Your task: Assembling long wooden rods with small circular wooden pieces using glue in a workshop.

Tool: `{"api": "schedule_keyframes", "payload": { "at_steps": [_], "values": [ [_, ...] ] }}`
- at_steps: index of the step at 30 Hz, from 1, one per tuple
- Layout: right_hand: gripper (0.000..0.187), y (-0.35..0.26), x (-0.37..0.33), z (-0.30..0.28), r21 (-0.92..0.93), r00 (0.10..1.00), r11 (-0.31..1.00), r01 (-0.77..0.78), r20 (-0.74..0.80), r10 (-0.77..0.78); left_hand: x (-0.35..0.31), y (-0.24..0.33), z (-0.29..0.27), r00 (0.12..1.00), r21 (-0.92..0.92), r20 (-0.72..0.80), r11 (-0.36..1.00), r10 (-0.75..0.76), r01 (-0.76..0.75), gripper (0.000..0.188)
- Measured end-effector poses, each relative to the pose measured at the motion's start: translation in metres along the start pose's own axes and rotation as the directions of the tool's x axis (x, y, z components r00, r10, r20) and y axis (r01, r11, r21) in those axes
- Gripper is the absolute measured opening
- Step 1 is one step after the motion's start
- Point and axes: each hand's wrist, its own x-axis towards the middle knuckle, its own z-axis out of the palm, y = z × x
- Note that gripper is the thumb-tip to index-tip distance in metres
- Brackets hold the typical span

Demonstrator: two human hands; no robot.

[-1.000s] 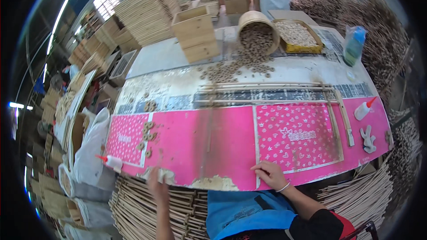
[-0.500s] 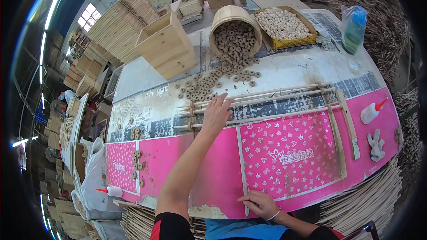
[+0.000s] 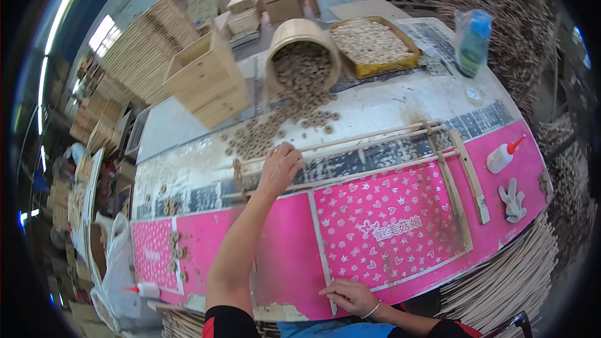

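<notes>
Over the left end of a frame of thin wooden rods lies my left hand. Its fingers are curled together across the rods, and their tips are hidden. Just left of it, a small brown crosspiece shows on the rods. Small brown wooden rings are scattered beyond that hand. Down at the table's near edge rests my right hand, fingers bent and together over the pink cover, with nothing visible in them.
A tipped wooden bucket spills rings. Nearby are a yellow tray of pale beads, a wooden box and a blue-capped bottle. Glue bottles, a white glove and a wood strip lie right.
The whole view has shifted, so the table appears farther left. My left hand stays at the rods, its fingers now more curled. My right hand remains by the near edge.
</notes>
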Motion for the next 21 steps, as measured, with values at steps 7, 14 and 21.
{"api": "schedule_keyframes", "payload": {
  "at_steps": [7,14,21],
  "values": [
    [0.015,0.0,0.006,0.008,-0.022,0.997,0.997,-0.071,-0.016,0.071,-0.153,0.058,-0.15,0.947,0.108,-0.168,0.95,-0.273,0.293,0.015],
    [0.012,0.015,-0.001,0.011,-0.109,0.998,0.994,0.0,-0.067,-0.007,-0.454,0.179,-0.308,0.36,-0.209,-0.571,0.555,-0.738,0.805,0.014],
    [0.015,0.034,-0.007,0.014,-0.073,0.996,0.994,-0.08,0.021,0.082,-0.724,0.311,-0.301,-0.099,-0.037,-0.867,-0.133,-0.489,0.99,0.016]
  ]
}}
